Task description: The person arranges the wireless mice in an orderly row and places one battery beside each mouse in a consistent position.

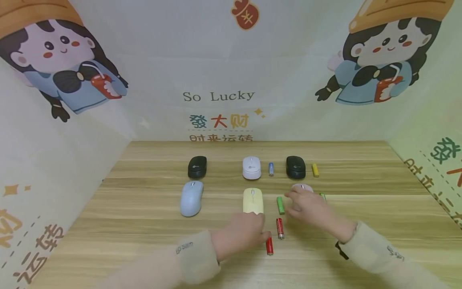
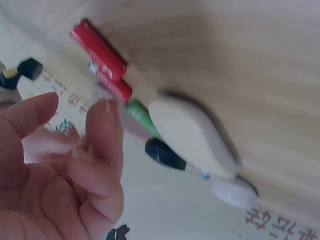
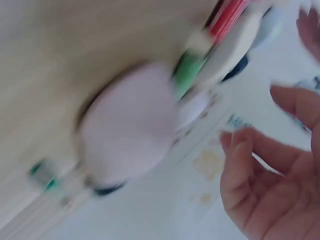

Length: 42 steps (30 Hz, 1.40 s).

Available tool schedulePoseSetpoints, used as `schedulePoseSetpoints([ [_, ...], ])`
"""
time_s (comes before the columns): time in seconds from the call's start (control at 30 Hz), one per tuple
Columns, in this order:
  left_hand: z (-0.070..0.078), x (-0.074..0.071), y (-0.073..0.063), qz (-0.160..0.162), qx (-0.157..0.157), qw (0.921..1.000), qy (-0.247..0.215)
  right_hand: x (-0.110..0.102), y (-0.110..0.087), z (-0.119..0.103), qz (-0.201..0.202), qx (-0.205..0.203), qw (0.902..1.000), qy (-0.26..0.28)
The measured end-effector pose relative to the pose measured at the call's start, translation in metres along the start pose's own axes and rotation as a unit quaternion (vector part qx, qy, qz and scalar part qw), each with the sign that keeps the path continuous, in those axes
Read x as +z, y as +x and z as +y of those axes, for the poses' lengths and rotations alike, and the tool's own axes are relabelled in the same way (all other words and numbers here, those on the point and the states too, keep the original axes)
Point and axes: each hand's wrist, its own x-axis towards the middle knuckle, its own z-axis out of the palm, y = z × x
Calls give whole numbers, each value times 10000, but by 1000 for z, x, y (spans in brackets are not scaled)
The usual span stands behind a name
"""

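My left hand (image 1: 240, 233) hovers at the near end of a yellow mouse (image 1: 253, 201). In the left wrist view its fingers are loosely bent with nothing between them. A red battery (image 1: 269, 246) lies by its thumb, and another red battery (image 1: 280, 228) lies just beyond. My right hand (image 1: 311, 205) is over a pale pink mouse (image 3: 132, 122), hiding most of it in the head view. Its fingers (image 3: 240, 160) are loosely bent and hold nothing. A green battery (image 1: 280, 205) lies left of this hand, and a second green battery (image 1: 323, 197) is partly hidden behind it.
Along the back stand a black mouse (image 1: 197, 167), a white mouse (image 1: 251, 167) with a blue battery (image 1: 271, 169) beside it, and another black mouse (image 1: 296, 167) beside a yellow battery (image 1: 315, 170). A light blue mouse (image 1: 191, 198) sits at left. Printed cloth surrounds the wooden table (image 1: 144, 237).
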Motion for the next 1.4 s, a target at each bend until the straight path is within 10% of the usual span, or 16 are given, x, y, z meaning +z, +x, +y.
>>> schedulePoseSetpoints([
  [0.2, 6, 14, -1, -49, 62, 9988, -486, 4, 4, 35, 703, 286, 9967, -279],
  [0.47, 13, 24, 0, 171, -162, 9997, -81, 14, 1, 51, 187, 646, 9977, 126],
  [0.77, 18, 26, 3, -447, -503, 9977, 106, 16, -2, 51, -198, 861, 9959, 207],
  [1.1, 20, 30, 0, -285, -106, 9969, 723, 19, -1, 53, -379, 1055, 9937, 27],
  [1.4, 18, 34, 0, -831, -340, 9955, 300, 20, -2, 53, -445, 1132, 9926, -4],
])
